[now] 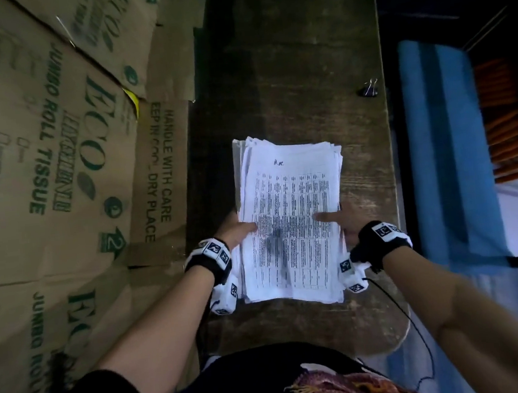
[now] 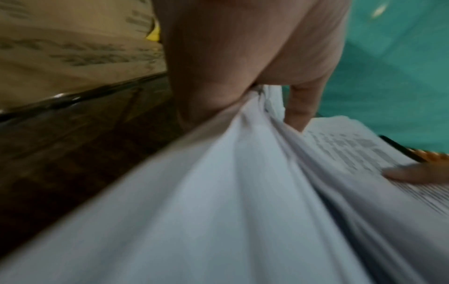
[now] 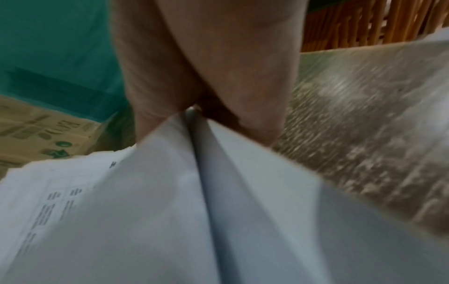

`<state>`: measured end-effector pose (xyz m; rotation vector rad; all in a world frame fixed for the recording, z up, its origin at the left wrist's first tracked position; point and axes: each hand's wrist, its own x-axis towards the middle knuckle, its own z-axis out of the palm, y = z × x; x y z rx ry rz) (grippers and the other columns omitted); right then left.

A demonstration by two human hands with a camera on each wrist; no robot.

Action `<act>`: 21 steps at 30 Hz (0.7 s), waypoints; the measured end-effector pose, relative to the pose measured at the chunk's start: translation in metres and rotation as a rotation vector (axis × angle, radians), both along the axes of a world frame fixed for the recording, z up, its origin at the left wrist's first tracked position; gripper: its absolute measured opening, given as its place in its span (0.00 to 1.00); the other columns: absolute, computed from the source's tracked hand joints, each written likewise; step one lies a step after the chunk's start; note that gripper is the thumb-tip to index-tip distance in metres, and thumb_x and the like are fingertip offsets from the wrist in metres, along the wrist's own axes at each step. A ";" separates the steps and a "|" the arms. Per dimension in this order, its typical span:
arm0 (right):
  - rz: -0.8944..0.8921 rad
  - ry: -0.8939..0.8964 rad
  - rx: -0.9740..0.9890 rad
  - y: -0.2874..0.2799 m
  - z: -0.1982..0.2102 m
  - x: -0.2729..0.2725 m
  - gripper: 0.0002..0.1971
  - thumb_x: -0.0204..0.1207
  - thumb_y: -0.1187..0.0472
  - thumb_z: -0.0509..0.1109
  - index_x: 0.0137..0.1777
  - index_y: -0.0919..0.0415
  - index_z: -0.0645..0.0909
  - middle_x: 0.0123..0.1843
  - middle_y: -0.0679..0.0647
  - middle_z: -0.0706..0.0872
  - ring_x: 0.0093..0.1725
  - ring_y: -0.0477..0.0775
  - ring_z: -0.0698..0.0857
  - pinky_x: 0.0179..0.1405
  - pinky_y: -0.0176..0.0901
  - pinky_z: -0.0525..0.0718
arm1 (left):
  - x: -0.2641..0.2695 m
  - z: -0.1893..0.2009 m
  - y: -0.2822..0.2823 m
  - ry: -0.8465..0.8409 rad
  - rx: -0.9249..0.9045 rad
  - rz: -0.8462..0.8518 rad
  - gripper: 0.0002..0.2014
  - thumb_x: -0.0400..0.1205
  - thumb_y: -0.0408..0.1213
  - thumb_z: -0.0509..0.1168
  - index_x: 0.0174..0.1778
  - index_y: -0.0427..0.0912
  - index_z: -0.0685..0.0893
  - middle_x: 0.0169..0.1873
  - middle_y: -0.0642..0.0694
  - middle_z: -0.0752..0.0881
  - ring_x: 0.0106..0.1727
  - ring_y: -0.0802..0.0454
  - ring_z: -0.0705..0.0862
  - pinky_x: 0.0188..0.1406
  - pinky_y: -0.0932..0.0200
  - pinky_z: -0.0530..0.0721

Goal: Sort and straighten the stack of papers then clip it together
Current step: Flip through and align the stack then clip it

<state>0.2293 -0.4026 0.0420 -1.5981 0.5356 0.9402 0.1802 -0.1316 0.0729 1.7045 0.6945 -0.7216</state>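
Observation:
A thick stack of printed papers (image 1: 290, 212) is held over the dark wooden table (image 1: 287, 68), its sheets fanned unevenly at the far edge. My left hand (image 1: 238, 229) grips the stack's left side, thumb on the top sheet. On the right side my right hand (image 1: 338, 220) grips it the same way. In the left wrist view the stack of papers (image 2: 230, 201) is pinched under my left hand (image 2: 243, 67). The right wrist view shows the stack of papers (image 3: 170, 211) clamped by my right hand (image 3: 206, 67). A black binder clip (image 1: 369, 88) lies at the table's far right edge.
Flattened cardboard boxes (image 1: 44, 152) printed with green text lie along the left of the table. A blue cloth (image 1: 447, 148) and orange slats (image 1: 508, 124) are on the right. A black cable (image 1: 402, 309) runs from my right wrist.

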 end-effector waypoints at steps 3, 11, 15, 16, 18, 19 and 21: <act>-0.034 0.004 0.039 0.008 0.004 0.003 0.33 0.61 0.66 0.86 0.67 0.63 0.80 0.61 0.61 0.89 0.59 0.61 0.89 0.58 0.64 0.86 | -0.001 0.000 -0.005 -0.060 0.155 -0.042 0.34 0.82 0.40 0.64 0.81 0.34 0.58 0.81 0.37 0.63 0.81 0.41 0.64 0.77 0.52 0.64; -0.126 -0.299 0.108 0.019 0.037 -0.010 0.20 0.65 0.79 0.77 0.59 0.69 0.84 0.55 0.63 0.91 0.54 0.60 0.90 0.58 0.58 0.86 | -0.006 -0.019 0.015 -0.043 -0.045 0.203 0.56 0.62 0.60 0.74 0.83 0.41 0.56 0.82 0.39 0.59 0.81 0.39 0.62 0.80 0.38 0.60; -0.115 -0.406 0.191 0.012 0.053 -0.003 0.19 0.65 0.81 0.76 0.57 0.75 0.83 0.55 0.69 0.89 0.55 0.66 0.89 0.56 0.59 0.87 | 0.004 0.003 0.024 -0.110 -0.226 0.230 0.33 0.67 0.43 0.80 0.67 0.36 0.81 0.66 0.37 0.83 0.67 0.48 0.82 0.78 0.49 0.68; -0.109 -0.432 0.180 0.013 0.060 0.001 0.17 0.66 0.82 0.75 0.55 0.74 0.84 0.51 0.64 0.92 0.52 0.61 0.90 0.53 0.54 0.88 | 0.008 0.008 0.024 -0.144 -0.190 0.243 0.24 0.64 0.44 0.81 0.54 0.37 0.88 0.59 0.37 0.87 0.64 0.47 0.84 0.75 0.50 0.72; -0.112 -0.508 0.155 0.017 0.079 0.008 0.16 0.67 0.81 0.75 0.55 0.73 0.83 0.44 0.53 0.93 0.46 0.51 0.92 0.46 0.44 0.89 | 0.015 0.029 0.016 -0.274 -0.096 0.301 0.24 0.59 0.49 0.83 0.45 0.37 0.89 0.52 0.42 0.89 0.59 0.47 0.87 0.66 0.51 0.81; -0.125 -0.558 0.143 0.020 0.089 0.011 0.16 0.68 0.79 0.75 0.57 0.74 0.82 0.44 0.52 0.93 0.46 0.49 0.91 0.46 0.42 0.89 | 0.019 0.042 0.010 -0.348 -0.056 0.342 0.23 0.64 0.45 0.82 0.48 0.36 0.87 0.53 0.46 0.88 0.57 0.49 0.87 0.60 0.53 0.82; -0.173 -0.678 0.133 0.030 0.109 0.018 0.17 0.69 0.79 0.76 0.58 0.75 0.81 0.45 0.50 0.93 0.48 0.48 0.91 0.48 0.41 0.89 | 0.025 0.071 -0.005 -0.505 -0.016 0.430 0.17 0.76 0.32 0.74 0.59 0.35 0.82 0.53 0.50 0.83 0.55 0.54 0.83 0.56 0.58 0.81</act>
